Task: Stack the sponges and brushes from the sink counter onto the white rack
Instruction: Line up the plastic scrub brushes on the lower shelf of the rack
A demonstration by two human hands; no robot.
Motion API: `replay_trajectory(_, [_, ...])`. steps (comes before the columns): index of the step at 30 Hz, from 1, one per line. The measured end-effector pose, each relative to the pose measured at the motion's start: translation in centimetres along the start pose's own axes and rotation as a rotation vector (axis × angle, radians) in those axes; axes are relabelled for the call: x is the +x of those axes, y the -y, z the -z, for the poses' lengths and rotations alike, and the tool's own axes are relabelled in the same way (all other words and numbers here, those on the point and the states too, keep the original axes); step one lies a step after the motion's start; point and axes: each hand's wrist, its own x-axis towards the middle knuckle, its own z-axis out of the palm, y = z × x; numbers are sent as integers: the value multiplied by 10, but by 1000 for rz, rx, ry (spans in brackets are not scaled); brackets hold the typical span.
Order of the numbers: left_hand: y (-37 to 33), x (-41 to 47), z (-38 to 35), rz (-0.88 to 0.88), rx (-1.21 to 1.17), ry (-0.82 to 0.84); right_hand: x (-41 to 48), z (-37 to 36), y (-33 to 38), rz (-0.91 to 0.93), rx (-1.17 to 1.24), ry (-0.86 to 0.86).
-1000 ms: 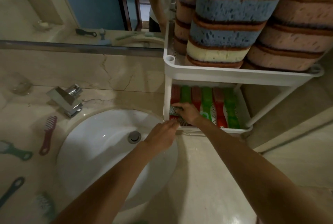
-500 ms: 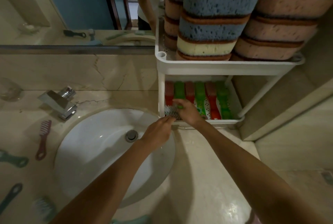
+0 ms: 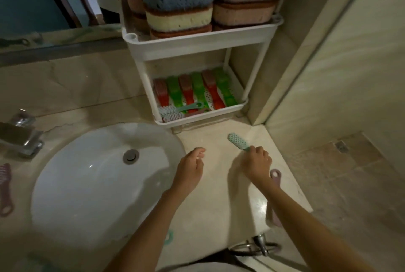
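Now lift teal brush (image 3: 238, 141) by handle with closed right hand (image 3: 256, 162); left hand (image 3: 190, 167) loosely curled, empty; lay flat in white rack (image 3: 198, 118), lower tier.

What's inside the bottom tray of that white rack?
The bottom tray holds a row of red and green brushes, with a teal brush lying across their front ends. Whatever lies beneath them is covered.

Teal brush (image 3: 238, 141) on desk at 3 o'clock of sink, head toward 11; white rack (image 3: 197, 39) stacked with sponges (image 3: 178, 0), lower brushes (image 3: 192, 91).
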Motion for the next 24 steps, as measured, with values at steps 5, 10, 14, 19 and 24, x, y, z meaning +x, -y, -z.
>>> replay_trajectory(5, [3, -13, -5, 50, -55, 35, 2, 1, -12, 40, 6, 57])
replay_trajectory(10, [6, -17, -6, 153, -142, 12, -6, 2, -1, 10, 137, 220])
replay_trajectory(14, [7, -19, -10, 212, -151, -12, -18, -6, 8, 160, 245, 286])
replay_trajectory(19, [-3, -16, -17, 241, -231, -47, -41, -6, 17, 376, 355, 301])
replay_trajectory(24, [-19, -14, -28, 307, -596, -179, -52, 4, -5, 285, 454, 191])
